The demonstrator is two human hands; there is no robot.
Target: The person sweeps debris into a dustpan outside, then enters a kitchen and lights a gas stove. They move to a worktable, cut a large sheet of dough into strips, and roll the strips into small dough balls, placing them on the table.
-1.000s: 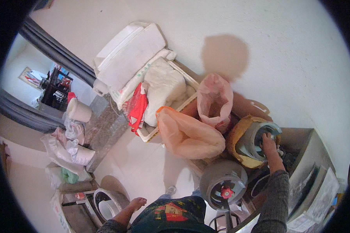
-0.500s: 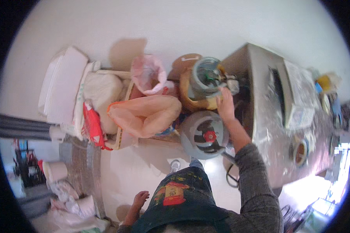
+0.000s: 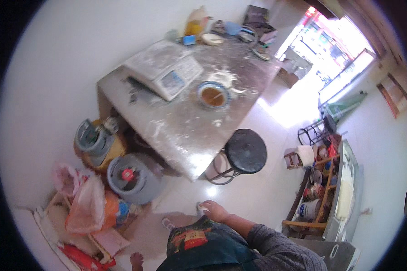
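Observation:
My right hand (image 3: 215,211) hangs in front of my dark apron (image 3: 208,241), above one of my shoes. Its fingers are loosely bent and apart, with nothing seen in them. Low at the left, my left hand (image 3: 136,260) hangs over the floor, blurred and partly cut off by the lower edge; its fingers look loose and hold nothing visible. Neither hand touches a thing. Ahead of them, to the left, stands a grey gas cylinder (image 3: 142,187) with a red valve knob (image 3: 128,174). Behind it is a yellowish cylinder (image 3: 105,158) with a grey collar (image 3: 91,140).
A metal table (image 3: 176,140) bears a white scale (image 3: 165,70) and a bowl of brown liquid (image 3: 214,95). Beside its corner stands a black round stool (image 3: 245,151). Bags, including an orange-rimmed one (image 3: 88,207), crowd the left. A shelf unit (image 3: 325,203) lines the right; a bright doorway (image 3: 334,49) opens beyond.
My view has swung right, toward the table and doorway. My right hand has drawn back from the yellowish cylinder's valve to near my apron. My left hand still hangs low.

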